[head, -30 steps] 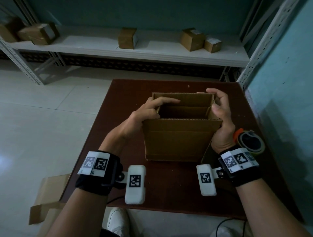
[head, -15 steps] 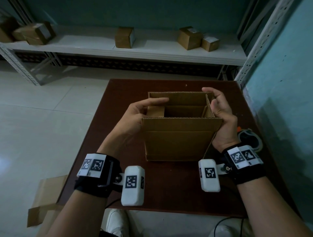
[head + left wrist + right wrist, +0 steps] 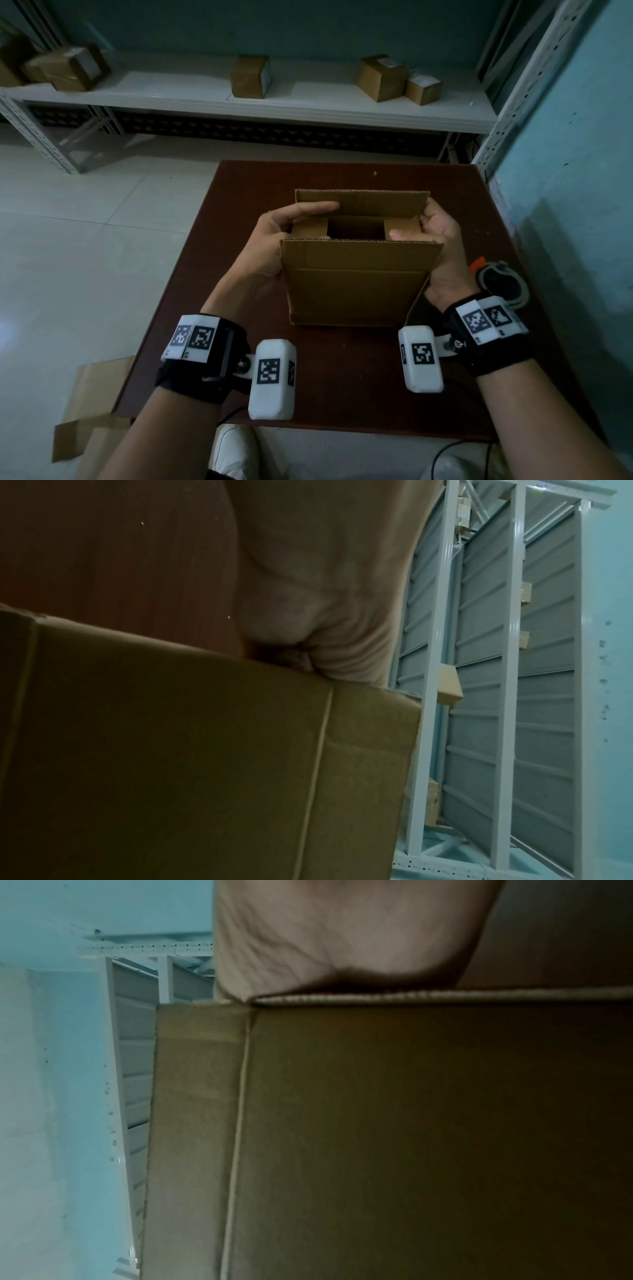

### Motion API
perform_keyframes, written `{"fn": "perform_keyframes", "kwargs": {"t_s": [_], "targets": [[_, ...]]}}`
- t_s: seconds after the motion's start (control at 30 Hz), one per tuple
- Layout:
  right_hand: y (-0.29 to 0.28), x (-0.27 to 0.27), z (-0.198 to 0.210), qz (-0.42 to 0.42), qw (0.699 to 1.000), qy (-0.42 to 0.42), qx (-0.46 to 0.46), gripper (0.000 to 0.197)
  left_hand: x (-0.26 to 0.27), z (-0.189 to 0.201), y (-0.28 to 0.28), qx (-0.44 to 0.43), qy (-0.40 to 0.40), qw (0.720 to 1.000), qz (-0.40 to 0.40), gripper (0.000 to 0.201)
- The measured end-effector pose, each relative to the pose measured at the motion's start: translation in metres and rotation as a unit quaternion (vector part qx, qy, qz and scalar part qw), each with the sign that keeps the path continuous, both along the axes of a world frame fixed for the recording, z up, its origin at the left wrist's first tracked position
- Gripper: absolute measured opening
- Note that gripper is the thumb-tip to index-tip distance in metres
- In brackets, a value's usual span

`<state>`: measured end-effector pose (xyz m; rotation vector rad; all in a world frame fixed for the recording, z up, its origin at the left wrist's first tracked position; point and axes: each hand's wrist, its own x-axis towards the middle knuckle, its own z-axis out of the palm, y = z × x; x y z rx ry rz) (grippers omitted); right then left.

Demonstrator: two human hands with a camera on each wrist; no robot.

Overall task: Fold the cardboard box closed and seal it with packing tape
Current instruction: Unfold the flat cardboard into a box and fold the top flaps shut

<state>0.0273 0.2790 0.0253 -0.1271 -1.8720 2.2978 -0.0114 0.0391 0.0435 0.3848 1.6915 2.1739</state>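
An open-topped cardboard box (image 3: pixel 352 284) stands mid-table. Its near flap (image 3: pixel 359 255) and far flap (image 3: pixel 370 202) stand upright. The two short side flaps, left (image 3: pixel 308 228) and right (image 3: pixel 407 226), lie folded inward over the opening. My left hand (image 3: pixel 274 236) lies against the box's left side, its fingers straight across the left flap. My right hand (image 3: pixel 442 246) cups the right side, with its thumb pressing the right flap and its fingers curled round the far flap's edge. A tape dispenser (image 3: pixel 501 284) lies just right of the right hand. Both wrist views show only palm and box wall (image 3: pixel 205 750) (image 3: pixel 411 1123).
The brown table (image 3: pixel 342 394) has bare room in front of and behind the box. A teal wall (image 3: pixel 582 205) runs close along its right edge. A white shelf (image 3: pixel 308 99) behind carries several small boxes. Flat cardboard (image 3: pixel 92 404) lies on the floor at lower left.
Both side flaps have gone from nearly upright to folded inward. My left fingers and right thumb have followed them down over the opening.
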Motion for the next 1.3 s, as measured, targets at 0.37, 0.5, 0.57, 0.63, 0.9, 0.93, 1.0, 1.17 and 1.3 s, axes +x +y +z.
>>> {"fn": "perform_keyframes", "kwargs": {"t_s": [0.37,0.5,0.57,0.63,0.9,0.93,1.0,1.17,1.3], "targets": [[-0.009,-0.001,-0.001,-0.022,0.998,0.005,-0.051,0.028,0.002,0.007,-0.003,-0.025,-0.009,0.999,0.036,0.026],[-0.01,-0.002,-0.001,-0.048,0.996,-0.003,-0.07,0.03,0.003,0.005,-0.008,-0.01,0.067,0.998,0.016,0.057],[-0.01,-0.003,-0.001,-0.056,0.995,-0.004,-0.08,0.031,0.002,0.003,-0.011,0.009,0.124,0.992,-0.023,0.078],[-0.011,-0.003,0.0,-0.06,0.995,-0.003,-0.081,0.032,0.003,0.006,-0.012,-0.002,0.148,0.988,-0.053,0.096],[-0.011,-0.002,0.0,-0.054,0.996,0.004,-0.07,0.025,-0.003,0.007,-0.02,-0.014,0.135,0.989,-0.052,0.082],[-0.012,-0.001,-0.001,-0.052,0.996,0.002,-0.074,0.023,-0.004,0.006,-0.018,-0.034,0.14,0.989,-0.035,0.077],[-0.012,0.002,-0.001,-0.046,0.995,0.007,-0.085,0.022,-0.004,0.003,-0.016,-0.079,0.153,0.985,-0.001,0.066],[-0.012,0.004,0.002,-0.015,0.996,0.035,-0.085,0.038,-0.004,-0.001,-0.017,-0.111,0.161,0.98,0.029,0.043],[-0.015,0.005,0.004,0.003,0.996,0.052,-0.079,0.043,-0.003,-0.002,-0.018,-0.118,0.174,0.977,0.031,0.039]]}}
